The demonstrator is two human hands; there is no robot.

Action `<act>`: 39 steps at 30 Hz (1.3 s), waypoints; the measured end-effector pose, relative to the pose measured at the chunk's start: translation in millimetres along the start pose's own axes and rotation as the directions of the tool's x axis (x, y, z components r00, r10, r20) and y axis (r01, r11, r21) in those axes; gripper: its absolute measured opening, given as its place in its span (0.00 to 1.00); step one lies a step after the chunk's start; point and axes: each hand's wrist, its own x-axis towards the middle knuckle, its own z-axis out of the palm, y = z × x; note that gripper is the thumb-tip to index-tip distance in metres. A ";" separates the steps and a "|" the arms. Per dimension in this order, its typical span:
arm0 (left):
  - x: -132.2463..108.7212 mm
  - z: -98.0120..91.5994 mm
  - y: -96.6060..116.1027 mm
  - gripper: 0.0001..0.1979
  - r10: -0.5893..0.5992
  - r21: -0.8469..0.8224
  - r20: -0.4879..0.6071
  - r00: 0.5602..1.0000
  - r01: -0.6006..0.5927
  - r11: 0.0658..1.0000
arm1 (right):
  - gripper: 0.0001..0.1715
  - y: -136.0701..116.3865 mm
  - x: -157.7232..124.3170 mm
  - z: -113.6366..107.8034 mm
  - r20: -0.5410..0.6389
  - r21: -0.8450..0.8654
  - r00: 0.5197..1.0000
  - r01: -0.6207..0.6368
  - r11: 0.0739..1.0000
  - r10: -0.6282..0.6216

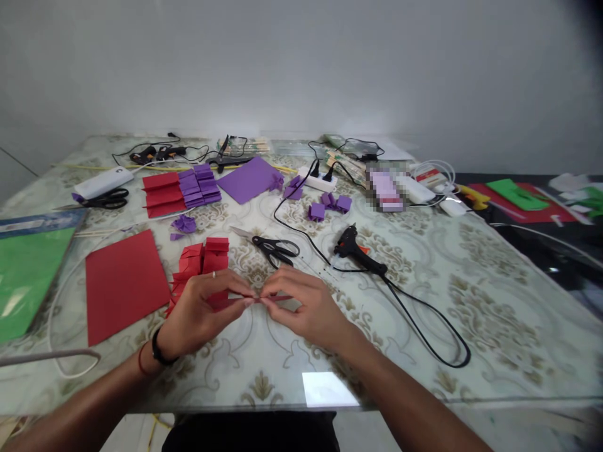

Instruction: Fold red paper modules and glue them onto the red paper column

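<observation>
Above the front of the patterned table, my left hand (200, 307) and my right hand (308, 304) meet fingertip to fingertip. Both pinch a thin piece of red paper (281, 298), seen nearly edge-on and partly hidden by the fingers. Folded red paper pieces (200, 258) lie just behind my left hand, which covers part of them. Black-handled scissors (273, 247) rest open beyond my right hand. A black glue gun (358, 250) lies to the right, its cord looped toward the front. Left of my hands is a flat red sheet (126, 287).
Folded red pieces (161, 193) and purple pieces (200, 186) sit behind, near a purple sheet (249, 179) and small purple cubes (316, 212). A power strip (320, 181) stands at the back. Green paper (31, 276) is far left; a white cable (54, 314) curves beside it.
</observation>
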 end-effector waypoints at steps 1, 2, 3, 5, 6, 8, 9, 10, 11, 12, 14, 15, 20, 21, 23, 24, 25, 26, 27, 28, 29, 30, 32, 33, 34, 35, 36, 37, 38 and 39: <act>-0.2 0.4 0.1 0.02 0.007 0.015 0.010 1.000 -0.007 1.000 | 0.07 -0.1 -0.5 0.5 0.003 -0.016 1.000 -0.003 1.000 0.003; -0.5 0.8 0.2 0.02 0.014 0.033 0.017 1.000 -0.014 0.999 | 0.08 0.0 -1.1 0.7 0.010 -0.032 1.000 -0.004 0.999 0.004; -0.8 1.2 0.2 0.02 0.022 0.054 0.024 0.999 -0.023 0.998 | 0.08 0.3 -1.7 0.8 0.015 -0.046 1.000 -0.004 0.999 0.004; -1.8 2.2 -0.1 0.03 0.030 0.104 0.036 0.999 -0.034 0.994 | 0.08 1.0 -3.2 1.3 0.030 -0.057 1.000 -0.005 0.998 0.007; -2.5 2.6 -0.3 0.04 0.031 0.129 0.043 0.999 -0.036 0.991 | 0.08 1.3 -3.9 1.9 0.037 -0.053 0.999 -0.006 0.999 0.008; -3.4 2.9 -0.6 0.06 0.032 0.168 0.057 0.998 -0.041 0.985 | 0.08 1.5 -4.8 2.8 0.046 -0.033 0.999 -0.006 0.999 0.008; -3.6 2.4 -0.7 0.06 0.031 0.181 0.062 0.998 -0.041 0.983 | 0.08 1.4 -5.0 2.9 0.048 -0.022 0.999 -0.008 1.000 0.009; -3.5 1.3 -0.7 0.07 0.030 0.191 0.064 0.998 -0.041 0.981 | 0.08 1.2 -4.9 2.6 0.047 -0.012 0.999 -0.015 1.000 0.016; -3.0 -0.1 -0.5 0.07 0.029 0.201 0.060 0.998 -0.041 0.979 | 0.08 1.0 -4.7 1.7 0.042 0.000 0.999 -0.026 1.000 0.026; -2.2 -2.0 -0.4 0.07 0.029 0.211 0.051 0.998 -0.039 0.977 | 0.08 0.8 -4.3 0.3 0.036 0.012 0.999 -0.040 0.999 0.039; 0.4 -6.4 0.0 0.07 0.025 0.213 0.054 0.998 -0.036 0.977 | 0.09 0.7 -3.4 -4.1 0.025 0.042 0.997 -0.071 0.997 0.070; 1.9 -8.8 0.2 0.07 0.015 0.195 0.066 0.998 -0.028 0.980 | 0.09 1.0 -2.9 -7.0 0.019 0.055 0.996 -0.087 0.995 0.086; 8.4 -22.9 -2.1 0.05 -0.101 0.017 0.119 0.988 0.100 0.995 | 0.09 5.5 -0.4 -28.8 0.006 0.072 0.990 -0.139 0.988 0.138; 9.3 -26.7 -3.2 0.05 -0.119 -0.014 0.108 0.987 0.121 0.993 | 0.09 7.4 0.1 -34.1 -0.008 0.075 0.990 -0.142 0.987 0.143; 10.4 -34.2 -5.7 0.03 -0.138 -0.086 0.052 0.989 0.142 0.986 | 0.08 12.8 0.3 -43.5 -0.065 0.098 0.981 -0.175 0.980 0.181; 10.6 -37.1 -6.8 0.03 -0.142 -0.130 0.011 0.990 0.142 0.981 | 0.08 16.3 -0.1 -46.8 -0.108 0.131 0.970 -0.205 0.970 0.219; 10.5 -38.9 -7.7 0.03 -0.144 -0.177 -0.031 0.989 0.136 0.975 | 0.07 20.0 -0.8 -48.4 -0.149 0.181 0.949 -0.249 0.952 0.277; 10.0 -39.2 -8.3 0.04 -0.149 -0.219 -0.050 0.988 0.134 0.966 | 0.06 23.8 -1.9 -48.3 -0.188 0.240 0.920 -0.297 0.924 0.344; 9.0 -37.9 -8.5 0.04 -0.156 -0.255 -0.050 0.987 0.138 0.957 | 0.07 27.2 -3.2 -46.2 -0.205 0.303 0.888 -0.342 0.890 0.411; 7.8 -35.1 -8.4 0.04 -0.156 -0.284 -0.025 0.987 0.143 0.948 | 0.08 29.9 -4.4 -42.3 -0.204 0.362 0.862 -0.375 0.854 0.465; 6.3 -31.1 -8.1 0.05 -0.173 -0.292 0.039 0.984 0.177 0.940 | 0.09 31.6 -5.6 -37.0 -0.188 0.411 0.837 -0.408 0.815 0.514; 4.6 -26.4 -7.7 0.08 -0.217 -0.262 0.092 0.972 0.234 0.936 | 0.11 32.1 -6.5 -30.9 -0.158 0.454 0.821 -0.433 0.778 0.549; 1.8 -16.8 -6.9 0.09 -0.229 -0.169 0.141 0.963 0.252 0.953 | 0.12 29.7 -7.0 -18.4 -0.080 0.526 0.808 -0.464 0.713 0.584; 0.8 -12.8 -6.7 0.10 -0.248 -0.128 0.143 0.958 0.267 0.955 | 0.12 27.3 -6.7 -13.0 -0.045 0.553 0.807 -0.470 0.688 0.588; 0.2 -9.8 -6.6 0.11 -0.263 -0.112 0.139 0.955 0.279 0.954 | 0.12 24.5 -6.1 -8.8 -0.022 0.575 0.808 -0.471 0.669 0.588; -0.1 -7.7 -6.8 0.11 -0.284 -0.122 0.133 0.950 0.300 0.946 | 0.12 21.7 -5.3 -5.8 -0.009 0.589 0.811 -0.469 0.659 0.585; -0.1 -6.6 -7.1 0.12 -0.308 -0.153 0.128 0.943 0.325 0.933 | 0.12 19.2 -4.5 -3.8 -0.004 0.593 0.816 -0.463 0.659 0.578; 0.0 -6.2 -7.5 0.12 -0.330 -0.196 0.123 0.936 0.349 0.916 | 0.12 17.2 -3.9 -2.8 -0.003 0.589 0.822 -0.459 0.665 0.570; 0.1 -6.4 -8.1 0.12 -0.349 -0.238 0.118 0.930 0.368 0.899 | 0.11 15.7 -3.5 -2.3 -0.003 0.577 0.828 -0.457 0.678 0.561; 0.1 -6.9 -8.7 0.13 -0.367 -0.266 0.110 0.924 0.383 0.885 | 0.10 14.7 -3.3 -2.2 -0.001 0.558 0.833 -0.459 0.692 0.553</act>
